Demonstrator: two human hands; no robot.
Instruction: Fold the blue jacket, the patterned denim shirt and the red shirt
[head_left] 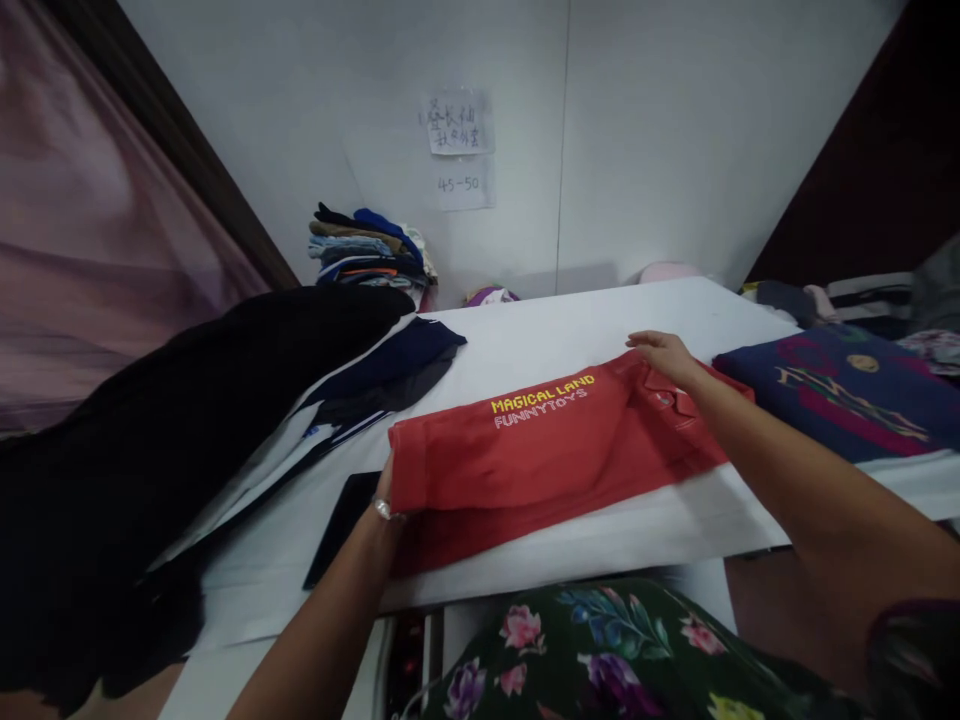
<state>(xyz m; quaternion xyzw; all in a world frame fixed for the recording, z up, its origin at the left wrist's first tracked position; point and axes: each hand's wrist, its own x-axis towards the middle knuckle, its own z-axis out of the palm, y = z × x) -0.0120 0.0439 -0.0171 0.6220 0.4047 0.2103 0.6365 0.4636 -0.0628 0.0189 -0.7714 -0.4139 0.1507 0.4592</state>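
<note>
A pair of red pants (517,465) lies folded lengthwise across the white table, with yellow and white lettering reading "MAGICAL LAND FUNNYTOYS". My left hand (385,490) is at the cuffed left end, gripping the hem; most of its fingers are hidden by the cloth. Over the far edge near the waist end, my right hand (664,355) reaches with fingers stretched out to the left, touching the cloth. A button and pocket seams show below that wrist. Beside my left wrist a flat black object (341,525) lies partly under my arm.
Dark garments (187,400) are heaped at the left, over navy and white ones. A folded clothes stack (367,250) stands at the back. To the right lies a navy printed garment (847,390). Handwritten paper signs (461,140) hang on the wall behind the white table (555,325).
</note>
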